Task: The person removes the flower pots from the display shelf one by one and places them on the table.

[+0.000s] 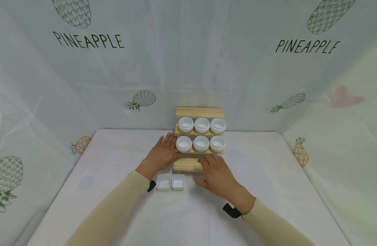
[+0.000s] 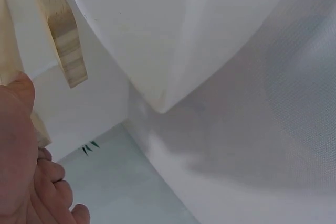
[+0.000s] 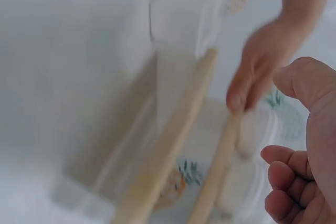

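A tiered wooden shelf rack [image 1: 188,164] holds white round cups [image 1: 201,143], three on the middle tier and three on the tier above. At the rack's left end, my left hand [image 1: 161,154] grips the end of a shelf board; the left wrist view shows its thumb on one side of the wood [image 2: 41,130] and its fingers on the other. My right hand [image 1: 217,176] is over the right part of the lowest board, its fingers loosely bent and holding nothing. In the right wrist view its thumb and fingers [image 3: 286,177] are apart, beside the blurred boards.
Two small white square dishes [image 1: 178,182] stand side by side in front of the rack, near my left wrist. A white cloth [image 1: 114,147] covers the table. Behind the rack hangs a pale curtain [image 1: 188,61] printed with pineapples.
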A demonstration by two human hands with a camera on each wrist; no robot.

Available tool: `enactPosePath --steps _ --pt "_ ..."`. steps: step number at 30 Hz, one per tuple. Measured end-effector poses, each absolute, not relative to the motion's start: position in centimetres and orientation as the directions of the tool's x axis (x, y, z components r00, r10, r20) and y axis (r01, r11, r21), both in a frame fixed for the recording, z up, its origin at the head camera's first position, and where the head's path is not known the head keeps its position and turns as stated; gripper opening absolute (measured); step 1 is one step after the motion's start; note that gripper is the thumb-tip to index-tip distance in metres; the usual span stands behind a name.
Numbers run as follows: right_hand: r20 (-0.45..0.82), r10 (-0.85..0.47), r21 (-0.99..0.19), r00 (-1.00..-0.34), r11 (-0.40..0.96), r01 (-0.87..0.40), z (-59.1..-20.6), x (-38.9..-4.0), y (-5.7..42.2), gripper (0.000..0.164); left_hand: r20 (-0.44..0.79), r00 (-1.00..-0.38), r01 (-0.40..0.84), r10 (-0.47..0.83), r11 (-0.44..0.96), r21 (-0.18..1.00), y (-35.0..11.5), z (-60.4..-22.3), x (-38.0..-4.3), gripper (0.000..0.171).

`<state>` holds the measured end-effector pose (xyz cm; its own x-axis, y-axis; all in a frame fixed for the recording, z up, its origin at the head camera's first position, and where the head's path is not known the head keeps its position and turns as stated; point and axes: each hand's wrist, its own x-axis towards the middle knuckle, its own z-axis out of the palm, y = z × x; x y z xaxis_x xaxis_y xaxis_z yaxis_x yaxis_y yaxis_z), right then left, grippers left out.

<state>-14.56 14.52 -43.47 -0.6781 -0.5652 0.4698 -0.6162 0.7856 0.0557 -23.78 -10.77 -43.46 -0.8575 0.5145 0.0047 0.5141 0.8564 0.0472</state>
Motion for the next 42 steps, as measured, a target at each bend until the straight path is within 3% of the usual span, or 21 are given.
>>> enactPosePath --steps 11,17,21,37,42 --pt "0.552 -0.455 0.071 -0.698 0.86 -0.504 -40.8 -17.0 19.1 0.059 -0.008 -0.858 0.513 0.514 0.857 0.055 -10.9 -44.0 -23.8 0.083" --pt "0.616 -0.385 0.074 -0.687 0.896 -0.437 -41.2 -18.3 20.1 0.073 -0.007 -0.857 0.514 0.516 0.855 0.073 -11.1 -44.2 -23.9 0.082" --pt "0.641 -0.349 0.057 -0.684 0.91 -0.411 -41.7 -19.2 20.3 0.072 0.007 -0.853 0.521 0.522 0.851 0.074 -11.1 -44.2 -23.9 0.082" --pt "0.538 -0.281 0.011 -0.795 0.945 -0.327 -41.9 -20.6 20.0 0.07 -0.014 -0.85 0.523 0.526 0.847 0.097 -11.1 -44.3 -24.3 0.082" --pt "0.547 -0.274 -0.009 -0.791 0.943 -0.333 -41.9 -20.5 20.2 0.068 -0.016 -0.847 0.528 0.531 0.845 0.088 -11.1 -44.1 -24.2 0.082"
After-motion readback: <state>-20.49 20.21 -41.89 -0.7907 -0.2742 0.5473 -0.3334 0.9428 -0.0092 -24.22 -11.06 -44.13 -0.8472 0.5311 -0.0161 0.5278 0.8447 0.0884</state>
